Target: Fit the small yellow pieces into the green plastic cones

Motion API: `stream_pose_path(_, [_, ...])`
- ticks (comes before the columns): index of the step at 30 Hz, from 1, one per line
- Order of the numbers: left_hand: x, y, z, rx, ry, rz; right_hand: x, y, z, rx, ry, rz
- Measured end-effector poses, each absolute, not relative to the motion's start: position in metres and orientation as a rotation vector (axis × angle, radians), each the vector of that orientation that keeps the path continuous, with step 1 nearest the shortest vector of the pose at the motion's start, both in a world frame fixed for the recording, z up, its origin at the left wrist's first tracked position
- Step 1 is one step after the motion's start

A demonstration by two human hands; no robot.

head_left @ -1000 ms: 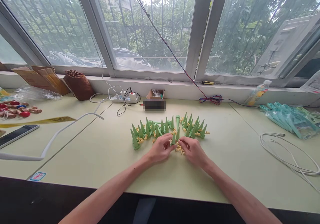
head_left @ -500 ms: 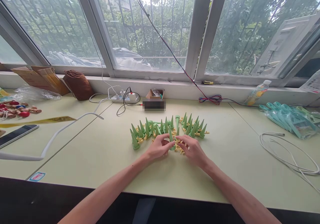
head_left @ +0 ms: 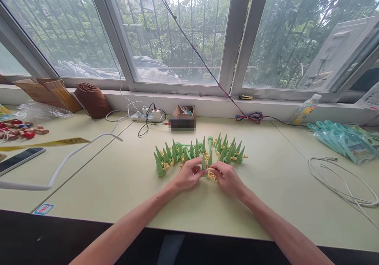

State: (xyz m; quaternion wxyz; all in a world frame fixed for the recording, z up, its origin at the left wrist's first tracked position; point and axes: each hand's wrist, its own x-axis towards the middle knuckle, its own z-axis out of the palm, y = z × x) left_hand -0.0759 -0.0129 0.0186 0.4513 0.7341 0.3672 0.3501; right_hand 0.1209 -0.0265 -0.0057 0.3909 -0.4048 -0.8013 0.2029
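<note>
Several green plastic cones stand upright in a curved row on the pale table, with small yellow parts scattered among them. My left hand and my right hand meet at the front of the row. Both have curled fingers pinched around one green cone that stands between them. The yellow parts lie right under my right fingertips.
A power strip with cables and a small cardboard box sit by the window sill. A phone, a yellow tape and a white cable lie at left. Teal packets and a coiled white cable lie at right.
The hands have drawn slightly closer together around the green cone; the cone has shifted a little between my fingers. Nothing else has moved.
</note>
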Motion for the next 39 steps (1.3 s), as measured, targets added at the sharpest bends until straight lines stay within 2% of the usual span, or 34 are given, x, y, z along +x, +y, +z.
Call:
stream_pose_path(15, [-0.077,-0.011,0.015,1.961,0.885,0.884,0.122,-0.025,-0.007,-1.096,-2.053,0.573])
stream_pose_path(27, [-0.080,-0.009,0.016,1.589,0.977,0.794,0.119,-0.031,0.003,-0.947,-1.949,0.694])
stream_pose_path(39, [-0.081,-0.007,0.016,1.475,0.896,0.758,0.120,-0.029,0.001,-0.925,-1.974,0.645])
